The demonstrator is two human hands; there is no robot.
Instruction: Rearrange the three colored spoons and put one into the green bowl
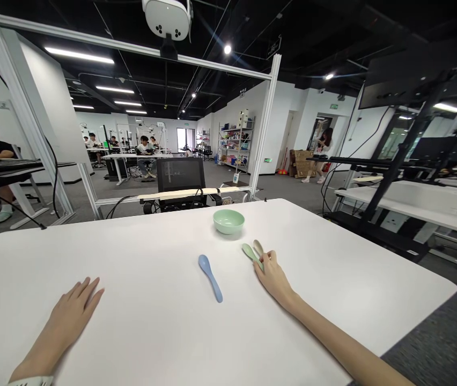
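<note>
The right hand (274,281) has its fingers clamped on the handles of a green spoon (250,252) and a beige spoon (258,247), just beside a green bowl (228,221). The left hand (71,321) lies open on the counter (140,268), fingers apart, left of a blue spoon (210,277).

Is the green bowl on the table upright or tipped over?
Upright: the bowl sits flat on the table, its rim level and opening facing up.

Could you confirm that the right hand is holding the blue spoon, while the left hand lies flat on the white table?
Not quite: the head view shows the right hand holding a green spoon and a beige spoon, while the blue spoon lies on the table. The left hand does lie flat on the white table.
</note>
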